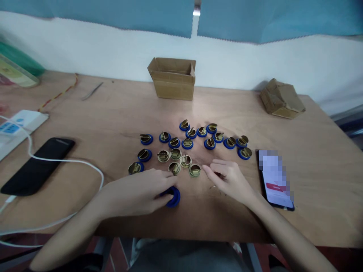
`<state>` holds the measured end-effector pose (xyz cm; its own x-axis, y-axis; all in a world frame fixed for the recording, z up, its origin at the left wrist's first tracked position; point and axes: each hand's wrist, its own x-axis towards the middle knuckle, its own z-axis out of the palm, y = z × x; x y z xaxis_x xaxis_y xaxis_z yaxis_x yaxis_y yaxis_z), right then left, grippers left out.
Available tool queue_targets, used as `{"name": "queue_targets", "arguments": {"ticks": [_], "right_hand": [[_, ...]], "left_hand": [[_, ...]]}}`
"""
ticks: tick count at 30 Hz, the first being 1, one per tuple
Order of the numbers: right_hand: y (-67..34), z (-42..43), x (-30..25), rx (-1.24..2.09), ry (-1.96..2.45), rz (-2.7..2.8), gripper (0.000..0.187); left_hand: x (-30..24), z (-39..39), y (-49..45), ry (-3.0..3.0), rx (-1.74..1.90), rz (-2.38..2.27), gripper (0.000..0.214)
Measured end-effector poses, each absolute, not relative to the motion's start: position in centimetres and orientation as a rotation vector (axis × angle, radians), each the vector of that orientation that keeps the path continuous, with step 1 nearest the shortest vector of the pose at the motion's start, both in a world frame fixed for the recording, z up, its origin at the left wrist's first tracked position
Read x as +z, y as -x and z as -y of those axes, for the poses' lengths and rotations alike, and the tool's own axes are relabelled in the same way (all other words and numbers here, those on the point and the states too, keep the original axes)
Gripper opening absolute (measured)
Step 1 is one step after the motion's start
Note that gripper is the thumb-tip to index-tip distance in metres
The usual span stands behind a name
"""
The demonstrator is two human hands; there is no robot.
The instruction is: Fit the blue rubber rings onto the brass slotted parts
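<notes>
My left hand (pixel 138 190) is closed on a blue ring (pixel 175 197) near the table's front edge, its thumb at the ring's opening and its fingers at the upper rim. Just beyond it are several bare brass-coloured round metal pieces (pixel 185 161) with raised flaps. Behind and to the left, more such pieces sit in blue rings (pixel 187 143). My right hand (pixel 227 176) has its thumb and forefinger pinched together beside the nearest bare metal piece (pixel 195 171). Whatever lies between those fingertips is too small to make out.
An open cardboard box (pixel 174 85) stands against the wall, with a crumpled box (pixel 282 99) at back right. A lit phone (pixel 273 181) lies right of my right arm. On the left are a black phone (pixel 38 166), a white cable (pixel 85 163) and a power strip (pixel 21 126).
</notes>
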<state>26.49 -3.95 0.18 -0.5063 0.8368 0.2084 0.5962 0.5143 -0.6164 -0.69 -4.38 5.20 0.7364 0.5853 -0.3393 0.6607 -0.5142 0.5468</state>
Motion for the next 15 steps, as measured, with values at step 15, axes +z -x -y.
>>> {"name": "queue_targets", "arguments": {"ticks": [15], "right_hand": [[-26.6,3.8,-0.1,0.640,1.163,2.284,0.050]], "left_hand": [[3.3,9.1,-3.9,-2.364,-0.454,-1.428,0.033]]}}
